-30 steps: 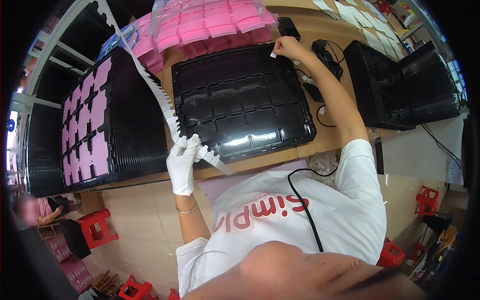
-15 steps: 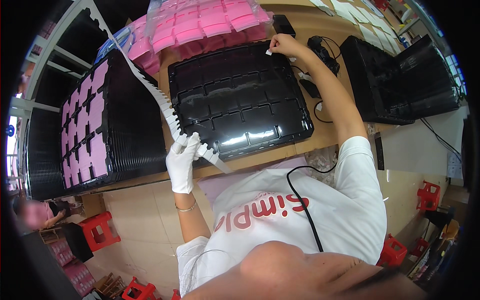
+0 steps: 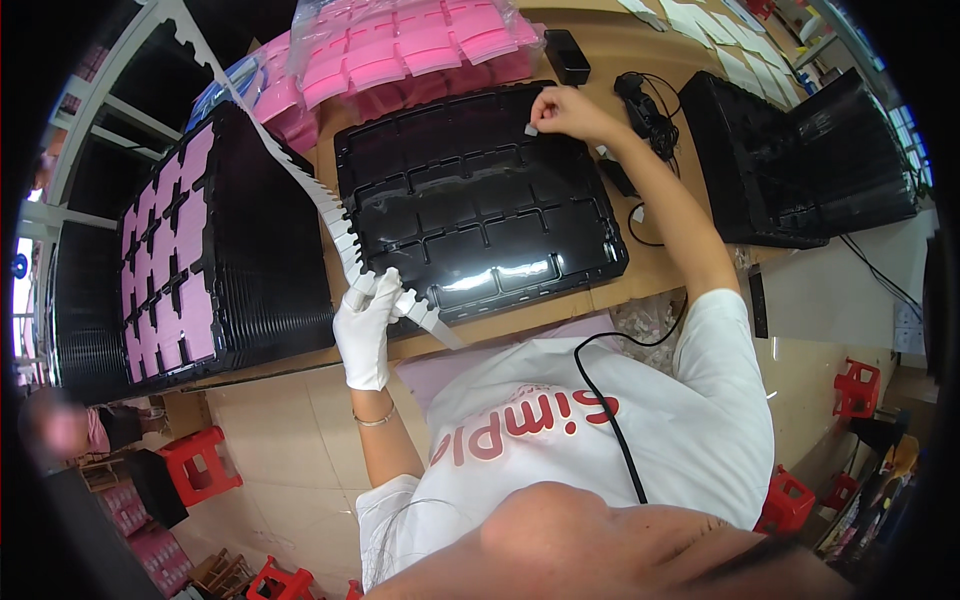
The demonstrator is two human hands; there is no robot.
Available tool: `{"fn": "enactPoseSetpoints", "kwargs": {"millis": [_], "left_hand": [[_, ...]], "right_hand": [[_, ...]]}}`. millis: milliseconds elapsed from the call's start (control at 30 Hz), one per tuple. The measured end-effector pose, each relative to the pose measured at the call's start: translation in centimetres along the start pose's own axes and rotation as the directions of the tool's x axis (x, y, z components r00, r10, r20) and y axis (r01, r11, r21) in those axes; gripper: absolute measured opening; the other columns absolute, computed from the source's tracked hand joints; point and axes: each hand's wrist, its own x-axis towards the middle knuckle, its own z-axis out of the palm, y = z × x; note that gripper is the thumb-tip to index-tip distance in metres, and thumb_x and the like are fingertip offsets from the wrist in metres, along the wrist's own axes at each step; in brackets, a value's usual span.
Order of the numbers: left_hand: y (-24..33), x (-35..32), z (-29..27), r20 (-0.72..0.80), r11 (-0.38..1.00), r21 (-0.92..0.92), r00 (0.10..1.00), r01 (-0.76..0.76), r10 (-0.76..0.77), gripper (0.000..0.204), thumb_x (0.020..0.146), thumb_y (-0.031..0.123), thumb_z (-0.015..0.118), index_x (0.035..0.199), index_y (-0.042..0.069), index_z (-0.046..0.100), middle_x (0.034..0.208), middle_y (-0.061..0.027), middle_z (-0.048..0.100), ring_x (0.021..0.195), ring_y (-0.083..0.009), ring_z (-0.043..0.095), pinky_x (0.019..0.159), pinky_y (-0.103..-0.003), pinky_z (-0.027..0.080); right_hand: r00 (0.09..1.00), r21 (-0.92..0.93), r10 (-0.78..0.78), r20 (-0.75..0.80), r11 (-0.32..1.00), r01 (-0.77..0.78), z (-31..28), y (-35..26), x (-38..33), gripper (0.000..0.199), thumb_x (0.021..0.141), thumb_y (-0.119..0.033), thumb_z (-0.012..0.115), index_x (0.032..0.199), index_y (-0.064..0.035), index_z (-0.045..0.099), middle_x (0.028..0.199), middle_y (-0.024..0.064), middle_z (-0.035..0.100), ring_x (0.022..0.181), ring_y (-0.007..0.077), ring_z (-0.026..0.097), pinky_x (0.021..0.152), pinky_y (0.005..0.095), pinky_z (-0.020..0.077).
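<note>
A black plastic tray (image 3: 470,190) with moulded compartments lies on the table before me, shiny along its near edge. My right hand (image 3: 570,112), bare, is over its far right corner. Thumb and fingertips pinch a small whitish sticker (image 3: 531,129); I cannot tell whether it touches the tray. At the tray's near left corner, my left hand (image 3: 362,335) wears a white glove and is closed around a long white strip (image 3: 328,205) with a notched edge. The strip runs from the glove up to the far left, and its short end sticks out to the right.
A tall stack of black trays with pink pieces (image 3: 170,260) stands at left. Pink packs in clear plastic (image 3: 420,45) lie behind the tray. A small black box (image 3: 567,57), tangled black cables (image 3: 645,115) and more black trays (image 3: 750,170) are to the right. Red stools (image 3: 200,465) stand below.
My right hand has moved slightly nearer and to the left over the tray, carrying the small sticker. My left hand and the strip have hardly moved.
</note>
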Motion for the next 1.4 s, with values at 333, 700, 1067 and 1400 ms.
{"fn": "enactPoseSetpoints", "kwargs": {"millis": [333,700,1067,1400], "left_hand": [[0.5,-1.3,0.3,0.061,0.970,-0.243,0.998,0.010,0.005,0.020,0.089,0.013,0.070,0.100,-0.003,0.066,0.083,-0.0051,0.067,0.065,-0.0075,0.058,0.053,-0.019,0.040],[0.6,-3.6,0.4,0.022,0.948,-0.317,0.998,-0.041,0.051,0.018,0.090,0.014,0.069,0.100,-0.001,0.068,0.080,-0.0033,0.066,0.063,-0.0064,0.056,0.052,-0.020,0.038],[-1.1,-2.7,1.4,0.088,0.989,-0.144,0.996,-0.015,0.028,0.020,0.088,0.017,0.072,0.095,-0.001,0.068,0.076,-0.0022,0.065,0.058,-0.0043,0.050,0.052,-0.019,0.035],[-1.0,-2.7,2.0,0.113,0.998,-0.068,0.994,0.010,-0.003,0.017,0.087,0.015,0.072,0.097,0.002,0.070,0.080,-0.0024,0.067,0.061,-0.0053,0.054,0.055,-0.020,0.038]], "right_hand": [[0.941,0.941,0.030,0.337,-0.050,-0.335,10.7,-14.5,-13.2,0.023,0.089,-0.012,0.055,0.102,0.0044,0.065,0.096,0.0159,0.066,0.080,0.0173,0.062,0.073,0.0288,0.0498],[0.994,0.580,0.001,-0.107,0.812,0.062,17.4,-21.3,-16.1,0.010,0.080,-0.010,0.076,0.085,-0.0038,0.069,0.075,0.0000,0.061,0.063,0.0070,0.054,0.056,0.0222,0.0430],[0.993,0.109,0.114,0.022,0.987,-0.115,3.3,-11.8,-17.6,0.011,0.076,-0.013,0.074,0.081,-0.0039,0.069,0.072,0.0060,0.061,0.065,0.0172,0.060,0.059,0.0291,0.0456],[0.982,-0.175,0.186,-0.042,0.966,-0.191,3.7,-8.3,-16.9,0.013,0.074,-0.013,0.072,0.076,-0.0019,0.065,0.062,0.0055,0.058,0.057,0.0152,0.057,0.054,0.0296,0.0427]]}}
